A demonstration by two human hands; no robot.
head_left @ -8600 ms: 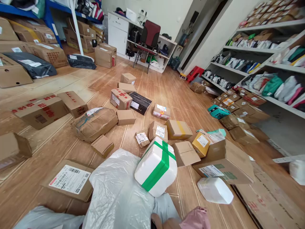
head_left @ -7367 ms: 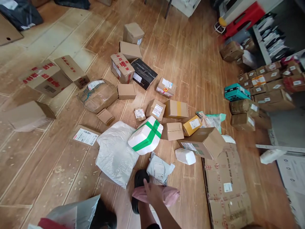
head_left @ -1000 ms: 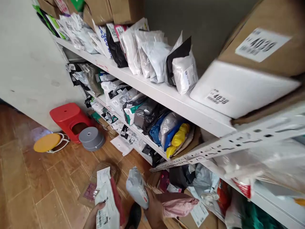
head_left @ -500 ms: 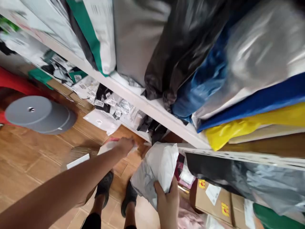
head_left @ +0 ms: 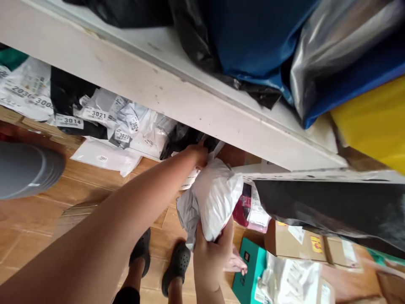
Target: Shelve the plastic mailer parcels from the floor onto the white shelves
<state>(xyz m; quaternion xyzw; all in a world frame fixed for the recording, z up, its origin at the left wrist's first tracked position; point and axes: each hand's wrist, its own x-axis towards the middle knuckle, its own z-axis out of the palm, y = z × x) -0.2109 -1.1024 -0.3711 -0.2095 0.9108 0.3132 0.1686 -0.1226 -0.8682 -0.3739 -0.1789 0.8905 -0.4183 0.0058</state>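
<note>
In my right hand (head_left: 211, 251) is a puffy white-and-grey plastic mailing bag (head_left: 218, 194); the fingers grip its lower end and the thumb lies along its side. My left arm reaches across from the lower left. At its end my left hand (head_left: 198, 155) is curled at the lower shelf, just above the bag's top end, beside dark plastic packets (head_left: 182, 137). Its fingertips are partly hidden in shadow, so what they hold cannot be made out. A white printed label (head_left: 190, 179) shows beneath the left wrist.
A white shelf edge (head_left: 158, 90) crosses above my hands, bearing large plastic-wrapped bundles. Number-tagged packets (head_left: 98, 114) fill the lower shelf. A grey round stool (head_left: 28, 169) stands left. Cardboard boxes (head_left: 295, 240) and a teal box (head_left: 249, 270) sit at right. My feet are on the tiled floor.
The view has moved closer to the shelf. My left hand has gone from above the floor up to the lower shelf's packets. My right hand still grips the mailing bag.
</note>
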